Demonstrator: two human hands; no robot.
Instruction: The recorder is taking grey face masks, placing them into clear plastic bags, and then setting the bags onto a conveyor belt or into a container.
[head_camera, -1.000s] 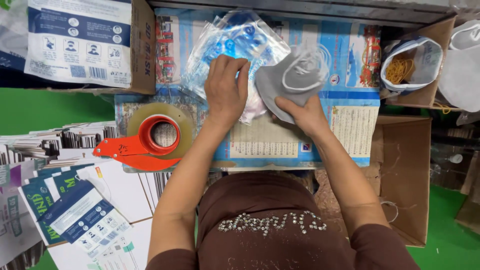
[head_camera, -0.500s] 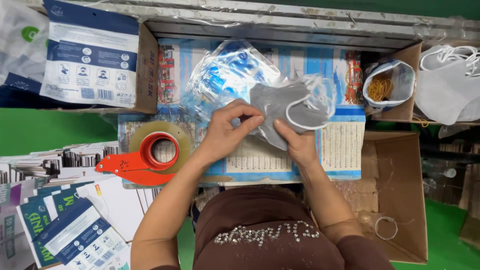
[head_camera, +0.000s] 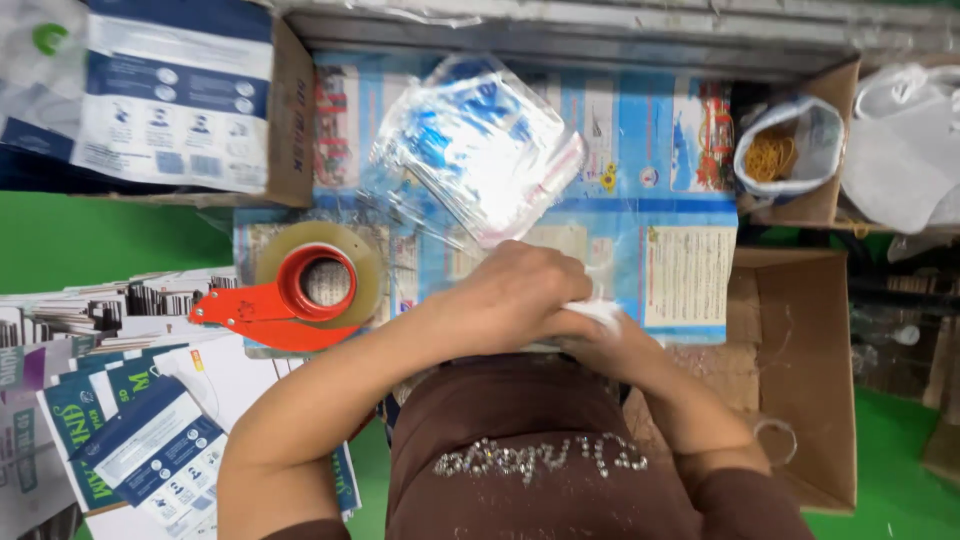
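Orange tape dispenser beside left hand — plastic bags beyond

Two hands, the left hand and the right hand, meet over one small white item. One tape dispenser sits on the printed sheet. One pile of clear packets lies above. One bag of rubber bands stands at right. Three cardboard boxes: one upper left, one lower right, one holding the bag.

1. Green floor shows on both sides of the work surface – bright and evenly lit.
2. A grey metal ledge runs along the top edge.
3. Blue printed sheets cover the tabletop – glossy under the light.
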